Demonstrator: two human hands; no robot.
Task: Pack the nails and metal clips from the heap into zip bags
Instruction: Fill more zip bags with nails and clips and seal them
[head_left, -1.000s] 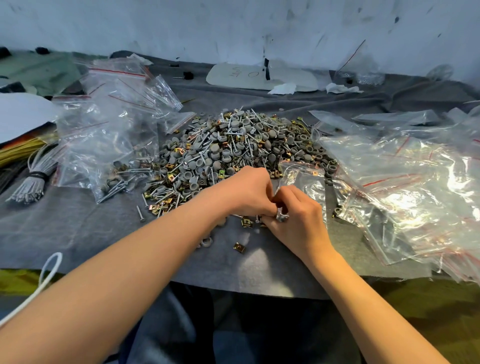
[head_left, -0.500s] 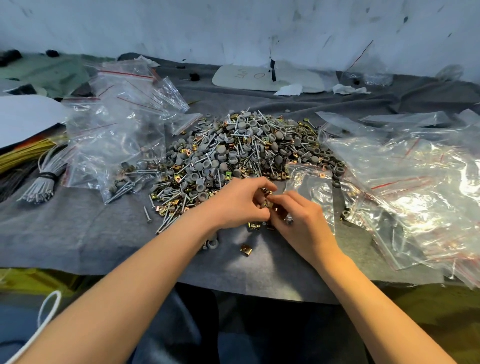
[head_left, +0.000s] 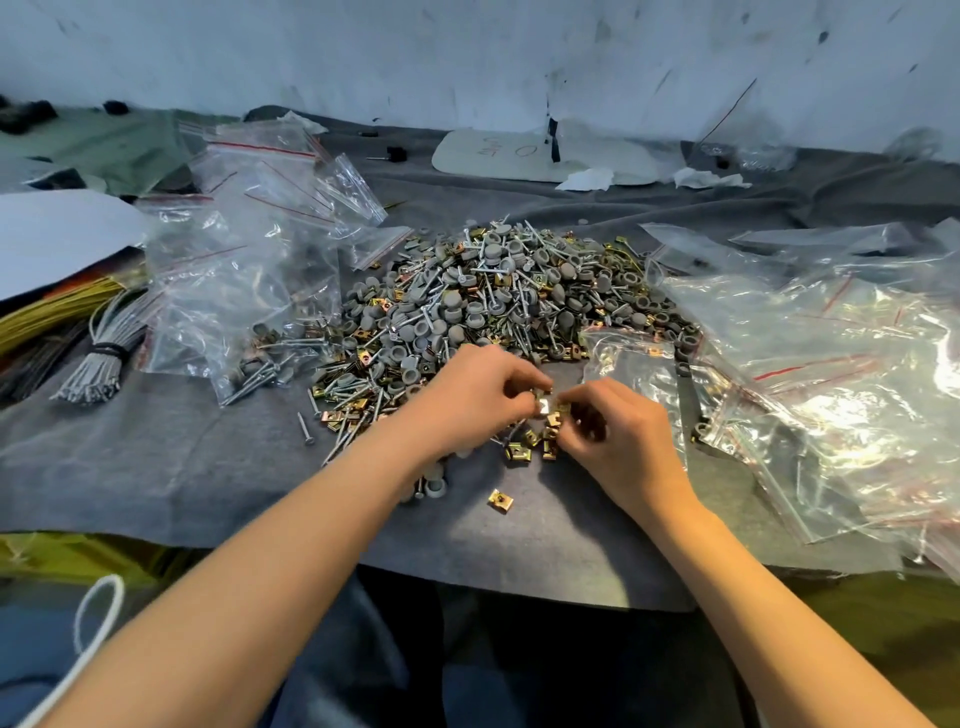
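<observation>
- We have both hands at the near edge of the heap (head_left: 519, 301), fingertips meeting over a small scatter of brass-coloured metal clips (head_left: 540, 441) on the grey cloth (head_left: 182, 467).
- Our left hand (head_left: 478, 400) is curled, thumb and forefinger pinched on what looks like a clip; we judge that from the glint between the fingers, since the piece itself is mostly hidden.
- Our right hand (head_left: 618, 431) is curled too, its fingertips closed on small brass pieces; how many it holds we cannot tell.
- The nails (head_left: 498, 306) lie mixed through the heap with grey caps and more clips, so the heap is far from sorted.
- An open zip bag (head_left: 634, 364) lies just beside our right hand, against the heap's near right corner; we take it as the one to fill.
- More empty bags (head_left: 831, 364) are spread to the right, and a pile of bags (head_left: 244, 275) on the left, some holding nails at the bottom.
- To do this step well, we should gather the loose clips into one palm first, rather than carrying them singly.
- We should hold the bag mouth wide with one hand and drop the pieces well inside, clear of the seal.
- One stray clip (head_left: 501, 501) sits apart, nearer the cloth's edge; we should sweep it in before it gets knocked off.
- Nail points may pierce thin plastic, so we should lay them in head first.
</observation>
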